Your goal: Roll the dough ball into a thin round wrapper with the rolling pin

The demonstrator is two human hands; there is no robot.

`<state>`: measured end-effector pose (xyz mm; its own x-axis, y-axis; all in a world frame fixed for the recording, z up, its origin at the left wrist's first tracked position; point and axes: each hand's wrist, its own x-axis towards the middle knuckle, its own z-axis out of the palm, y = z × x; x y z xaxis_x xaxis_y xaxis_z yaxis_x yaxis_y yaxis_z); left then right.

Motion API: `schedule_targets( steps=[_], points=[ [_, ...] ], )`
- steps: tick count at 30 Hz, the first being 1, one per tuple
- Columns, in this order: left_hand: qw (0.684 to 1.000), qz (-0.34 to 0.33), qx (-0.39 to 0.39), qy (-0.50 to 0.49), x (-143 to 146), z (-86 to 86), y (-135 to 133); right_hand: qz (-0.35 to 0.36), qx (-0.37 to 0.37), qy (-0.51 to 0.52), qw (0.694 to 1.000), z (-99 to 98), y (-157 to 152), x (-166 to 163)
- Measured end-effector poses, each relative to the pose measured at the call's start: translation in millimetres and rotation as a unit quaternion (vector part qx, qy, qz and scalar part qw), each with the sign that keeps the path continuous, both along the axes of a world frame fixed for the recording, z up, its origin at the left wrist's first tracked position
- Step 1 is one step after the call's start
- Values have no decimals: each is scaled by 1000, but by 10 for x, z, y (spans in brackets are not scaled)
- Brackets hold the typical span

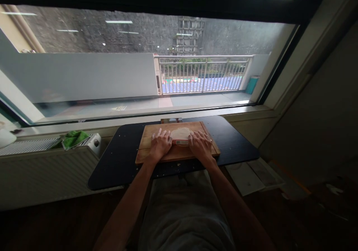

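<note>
A wooden board lies on a small black table by the window. On the board sits a flat pale round of dough. A rolling pin with a reddish middle lies across the near edge of the dough. My left hand rests palm down on the pin's left end, fingers stretched forward. My right hand lies the same way on the right end. Both ends of the pin are hidden under my palms.
A white radiator stands to the left of the table with a green cloth on top. A large window faces a balcony railing. Flat pale sheets lie on the dark floor at the right. My lap sits below the table.
</note>
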<state>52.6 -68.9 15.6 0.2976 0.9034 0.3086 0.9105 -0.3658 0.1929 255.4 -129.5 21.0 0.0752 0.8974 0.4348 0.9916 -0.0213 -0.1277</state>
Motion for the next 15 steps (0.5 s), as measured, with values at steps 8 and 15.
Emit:
schedule_targets(
  steps=[8, 15],
  points=[
    [1000, -6, 1, -8, -27, -19, -33, 1, 35, 22, 999, -39, -118, -72],
    [999, 24, -27, 21, 122, 142, 217, 13, -22, -19, 999, 22, 355, 106]
  ],
)
